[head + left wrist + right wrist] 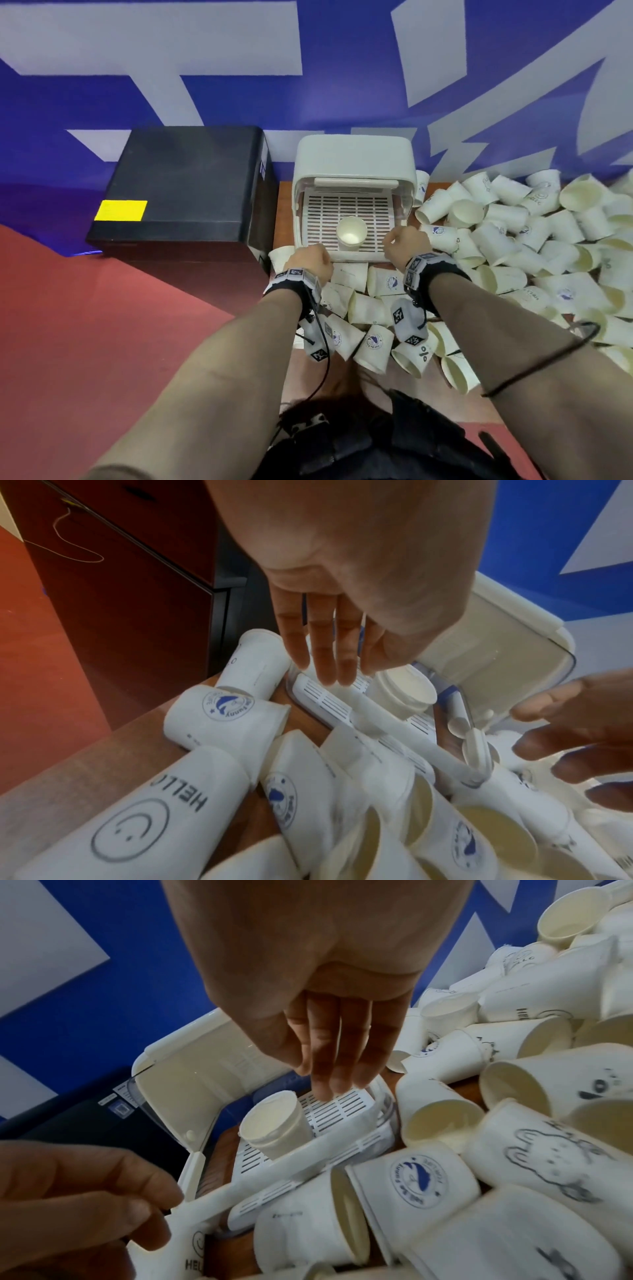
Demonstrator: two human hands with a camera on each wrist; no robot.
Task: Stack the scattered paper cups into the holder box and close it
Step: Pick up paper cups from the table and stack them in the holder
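One cup in, a heap still to go

We have both hands at the front edge of the white plastic holder box (354, 192), whose hinged lid stands raised at the back. Our left hand (312, 260) hangs over the near left corner of the slotted tray, its fingers (320, 653) straight, close together and holding nothing. Our right hand (406, 244) is at the near right corner, fingers (337, 1058) likewise extended and empty, their tips just above the slats. Between the two hands, slightly beyond the fingertips, one white paper cup (351, 231) stands mouth up on the tray.

The scattered white paper cups (513, 246) lie on their sides under our wrists and well out to the right of the right hand, covering the brown wooden table (283, 212). A black box with a yellow label (185, 192) sits off to the left of the left hand.

We judge the risks plain: loose cups crowd against the tray's front rim, so pushing it could jam one underneath, and a careless brush of the fingers could tip the lone cup. The light cups may also roll off the table edge near our left wrist
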